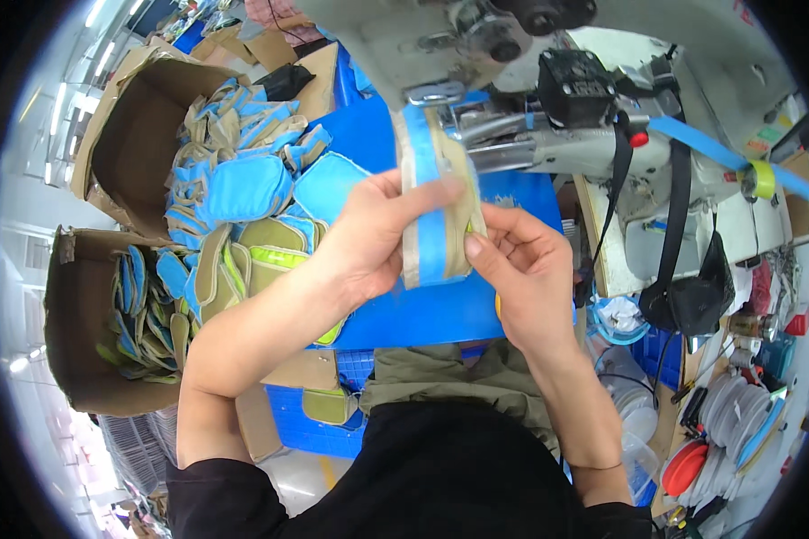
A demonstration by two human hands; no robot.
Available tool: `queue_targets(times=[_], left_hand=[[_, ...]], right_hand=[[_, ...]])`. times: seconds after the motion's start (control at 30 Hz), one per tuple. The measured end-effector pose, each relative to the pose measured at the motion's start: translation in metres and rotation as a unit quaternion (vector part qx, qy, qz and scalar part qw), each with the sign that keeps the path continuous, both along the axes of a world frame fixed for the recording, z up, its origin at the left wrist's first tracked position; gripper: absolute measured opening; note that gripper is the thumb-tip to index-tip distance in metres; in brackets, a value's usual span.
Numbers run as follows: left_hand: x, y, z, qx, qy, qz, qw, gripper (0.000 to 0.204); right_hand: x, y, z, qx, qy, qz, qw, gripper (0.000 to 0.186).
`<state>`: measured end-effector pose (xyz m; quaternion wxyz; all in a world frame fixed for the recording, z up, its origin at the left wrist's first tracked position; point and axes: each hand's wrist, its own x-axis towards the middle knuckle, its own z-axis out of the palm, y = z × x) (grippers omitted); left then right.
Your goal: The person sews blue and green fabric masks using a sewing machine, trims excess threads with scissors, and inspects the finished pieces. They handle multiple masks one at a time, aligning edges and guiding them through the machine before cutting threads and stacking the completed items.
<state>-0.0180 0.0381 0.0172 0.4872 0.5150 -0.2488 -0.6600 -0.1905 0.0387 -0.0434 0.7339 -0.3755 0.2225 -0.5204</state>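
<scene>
Both my hands hold a long fabric piece [430, 238] in tan with a light blue stripe, upright in front of me, its top end by the metal foot and arm of a sewing machine [463, 36]. My left hand [395, 225] grips its left side, thumb across the front, slightly blurred. My right hand [521, 269] pinches its lower right edge between thumb and fingers. Behind it lies a blue work surface [377, 319]. Just left of my left hand is a pile of blue, tan and lime padded pieces [247, 189], some in flat squarish shapes.
Two cardboard boxes [70, 332] stand at the left, the lower holding fabric pieces. At the right are a cream machine table [602, 269], hanging black straps [672, 207], a blue tape strip [701, 139] and stacked tape rolls [728, 413]. A blue crate [301, 422] sits below the work surface.
</scene>
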Motion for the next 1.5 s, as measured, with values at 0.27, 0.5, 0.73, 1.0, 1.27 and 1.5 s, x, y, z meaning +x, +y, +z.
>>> queue_targets(times=[0.27,0.5,0.73,1.0,1.27,1.5], left_hand=[[0.015,-0.026,0.001,0.003,-0.003,-0.021,1.000,0.031],[0.009,-0.026,0.004,0.006,-0.018,-0.010,1.000,0.024],[0.019,-0.034,0.004,-0.022,-0.007,-0.046,0.999,0.028],[0.019,-0.004,0.002,-0.098,-0.072,-0.042,0.992,0.027],[0.014,-0.008,-0.002,-0.032,-0.013,-0.039,0.999,0.028],[0.012,-0.010,-0.003,-0.025,-0.034,-0.039,0.998,0.028]], right_hand=[[0.013,-0.019,-0.003,-0.014,0.004,-0.006,1.000,0.028],[0.013,-0.018,-0.002,-0.018,0.020,-0.017,0.999,0.027],[0.015,-0.030,0.003,-0.017,0.042,-0.020,0.999,0.024],[0.011,-0.037,-0.002,-0.104,0.174,-0.059,0.977,0.025],[0.012,-0.030,-0.007,-0.125,0.192,-0.101,0.968,0.020],[0.015,-0.028,-0.016,-0.152,0.195,-0.131,0.960,0.019]])
